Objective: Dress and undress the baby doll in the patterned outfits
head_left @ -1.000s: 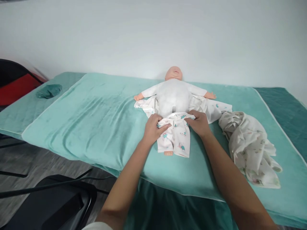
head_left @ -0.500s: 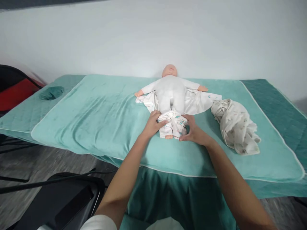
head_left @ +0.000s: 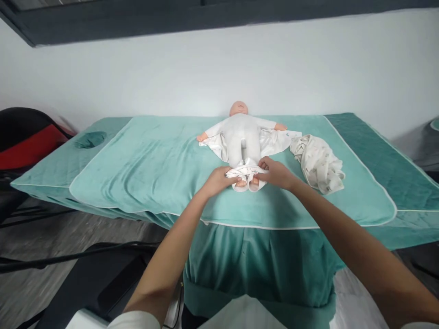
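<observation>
A baby doll [head_left: 243, 135] with a white cloth body lies on its back on a teal towel [head_left: 144, 160], head toward the wall. An opened printed garment [head_left: 274, 140] is spread under its trunk. Printed white pants [head_left: 245, 173] are bunched down at its ankles, and both bare feet show just below them. My left hand [head_left: 217, 180] grips the left side of the bunched pants. On the right side my right hand [head_left: 276, 172] grips the same bunch, fingers closed on the cloth.
A crumpled patterned cloth [head_left: 319, 162] lies on the towel right of the doll. The towel covers a teal padded table [head_left: 377, 151] with a face hole [head_left: 90, 139] at its left end. A black and red chair [head_left: 27, 137] stands far left, a black seat [head_left: 99, 283] at lower left.
Both hands have drawn the pants down from the doll's waist to its ankles, and the legs now show bare. The view has pulled back from the table.
</observation>
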A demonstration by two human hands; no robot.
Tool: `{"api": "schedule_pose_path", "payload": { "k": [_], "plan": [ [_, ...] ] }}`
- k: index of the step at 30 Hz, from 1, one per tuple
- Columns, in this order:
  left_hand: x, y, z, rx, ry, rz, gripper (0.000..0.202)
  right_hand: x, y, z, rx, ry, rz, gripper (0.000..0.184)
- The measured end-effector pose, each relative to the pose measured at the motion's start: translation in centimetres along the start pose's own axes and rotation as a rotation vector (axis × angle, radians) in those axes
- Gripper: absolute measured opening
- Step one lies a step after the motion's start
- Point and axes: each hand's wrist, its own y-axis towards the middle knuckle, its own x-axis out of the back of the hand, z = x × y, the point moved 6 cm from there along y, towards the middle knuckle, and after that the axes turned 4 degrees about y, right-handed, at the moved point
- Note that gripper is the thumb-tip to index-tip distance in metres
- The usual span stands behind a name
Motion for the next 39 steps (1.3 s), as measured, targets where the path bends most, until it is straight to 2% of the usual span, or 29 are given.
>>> {"api": "schedule_pose_path", "payload": {
  "k": [4, 7, 9, 13, 16, 19, 22, 27, 30, 33, 37, 39],
  "plan": [
    [-0.4, -1.4, -0.7, 0.012, 0.003, 0.083, 0.044, 0.1, -1.6, 1.2, -0.012, -0.007, 0.186, 0.042],
    [-1.3, -2.3, -1.1, -0.062, 0.174, 0.062, 0.051, -0.7, -2.9, 1.8, 0.039, -0.035, 0.266, 0.060],
    [-1.7, -2.6, -1.3, -0.077, 0.337, 0.005, 0.053, -1.2, -3.3, 1.7, 0.046, -0.106, 0.232, 0.062],
    [-1.8, -2.7, -1.7, -0.072, 0.519, -0.094, 0.046, -1.7, -3.1, 1.9, 0.048, -0.238, 0.136, 0.048],
    [-1.5, -2.4, -1.9, -0.025, 0.532, -0.120, 0.047, -2.0, -2.6, 2.5, 0.058, -0.263, 0.092, 0.039],
    [-1.6, -2.2, -1.9, 0.011, 0.523, -0.098, 0.050, -2.5, -2.2, 3.1, 0.057, -0.288, 0.074, 0.031],
    [-1.9, -2.4, -2.0, 0.027, 0.530, -0.120, 0.044, -2.7, -2.2, 3.5, 0.057, -0.328, 0.058, 0.026],
    [-2.0, -2.5, -1.6, 0.125, 0.461, -0.170, 0.040, -2.2, -2.2, 3.2, -0.007, -0.299, 0.049, 0.024],
    [-1.7, -2.3, -1.2, 0.213, 0.425, -0.114, 0.042, -1.9, -2.1, 3.1, -0.101, -0.164, 0.080, 0.026],
    [-1.0, -2.4, -1.2, 0.206, 0.313, -0.017, 0.048, -1.9, -2.4, 3.6, -0.131, -0.014, 0.194, 0.028],
    [0.7, -3.6, -2.1, 0.099, 0.079, 0.118, 0.038, -1.8, -3.6, 5.5, -0.050, 0.149, 0.454, 0.030],
    [1.6, -4.4, -2.7, 0.060, -0.025, 0.196, 0.030, -1.1, -4.1, 6.7, 0.017, 0.130, 0.507, 0.033]
  ]
}}
